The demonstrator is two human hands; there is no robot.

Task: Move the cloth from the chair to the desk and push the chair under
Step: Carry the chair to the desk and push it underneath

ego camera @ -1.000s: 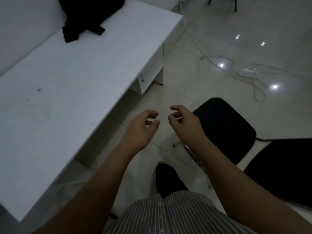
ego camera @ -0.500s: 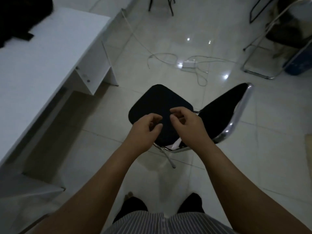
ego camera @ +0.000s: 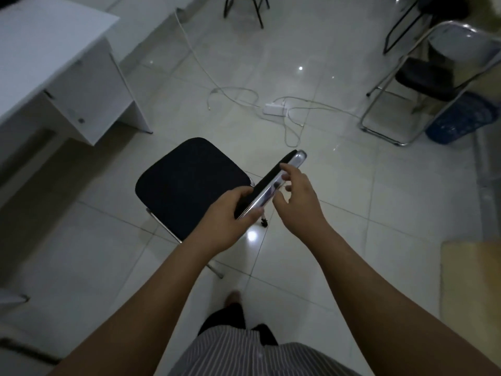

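The chair [ego camera: 189, 183] has a black padded seat and a chrome-framed backrest [ego camera: 273, 183]; it stands on the tiled floor in the middle, away from the white desk [ego camera: 40, 58] at the upper left. My left hand [ego camera: 233, 215] is closed around the lower end of the backrest's top edge. My right hand [ego camera: 298, 194] hovers at the same edge, fingers spread, its fingertips touching the chrome rim. The seat is bare. The black cloth is out of view.
A white power strip [ego camera: 275, 109] with loose cables lies on the floor beyond the chair. A second chrome chair [ego camera: 423, 77] and a blue basket [ego camera: 461, 120] stand at the right. A pale board [ego camera: 471, 283] lies at the right edge. My feet are below.
The view has swung right, off the desk and cloth, onto the chair. Both hands have moved from in front of me to the backrest; the left one has closed on it.
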